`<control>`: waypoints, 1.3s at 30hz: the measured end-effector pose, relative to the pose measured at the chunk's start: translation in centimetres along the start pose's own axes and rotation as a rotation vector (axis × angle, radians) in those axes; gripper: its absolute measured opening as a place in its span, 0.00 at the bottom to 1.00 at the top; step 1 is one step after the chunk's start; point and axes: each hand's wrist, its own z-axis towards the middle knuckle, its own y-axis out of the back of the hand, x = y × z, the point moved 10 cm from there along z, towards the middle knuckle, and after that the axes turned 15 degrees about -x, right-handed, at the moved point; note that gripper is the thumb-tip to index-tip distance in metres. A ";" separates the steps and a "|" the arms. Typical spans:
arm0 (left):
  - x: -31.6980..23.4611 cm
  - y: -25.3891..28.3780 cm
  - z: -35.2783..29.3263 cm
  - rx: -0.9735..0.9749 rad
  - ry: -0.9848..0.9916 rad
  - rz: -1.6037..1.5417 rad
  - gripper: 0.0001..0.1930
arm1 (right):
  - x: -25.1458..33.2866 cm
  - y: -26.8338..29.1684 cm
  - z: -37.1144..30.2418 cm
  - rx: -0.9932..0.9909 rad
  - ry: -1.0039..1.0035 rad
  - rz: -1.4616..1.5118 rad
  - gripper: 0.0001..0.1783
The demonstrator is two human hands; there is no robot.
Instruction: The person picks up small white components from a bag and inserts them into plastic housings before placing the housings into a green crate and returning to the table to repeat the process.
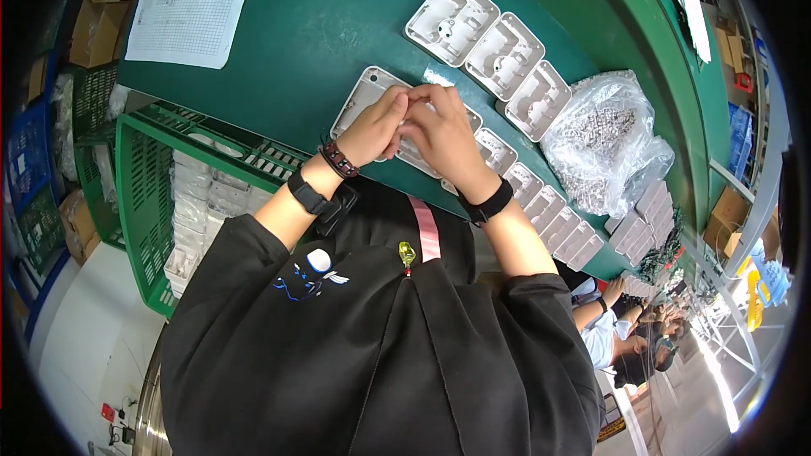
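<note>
My left hand (377, 129) and my right hand (445, 137) meet above a row of white plastic housings on the green table. Fingers of both hands are bent and pressed together at the tips; whatever they pinch is too small or hidden. Below my left hand lies a housing (365, 95) with a round hole near its corner. Another housing is mostly covered by my right hand. Beyond them, a second row holds three open housings, the farthest (453, 10) with a small round part inside.
A clear plastic bag (601, 137) full of small metallic parts lies to the right. More housings (564, 232) continue along the near edge. A printed sheet (193, 10) lies at far left. A green crate (139, 203) of wrapped white parts stands at left. Other people sit farther right.
</note>
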 end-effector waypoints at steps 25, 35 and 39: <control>-2.0 10.1 1.0 -0.493 -0.378 0.610 0.11 | -0.5 -5.8 4.0 0.216 0.439 -0.182 0.05; 0.1 10.6 1.7 -0.416 -0.268 0.669 0.15 | -0.7 -8.5 3.4 0.281 0.485 -0.322 0.06; -0.2 10.4 1.6 -0.436 -0.292 0.728 0.13 | -1.2 -6.6 3.2 0.300 0.422 -0.225 0.06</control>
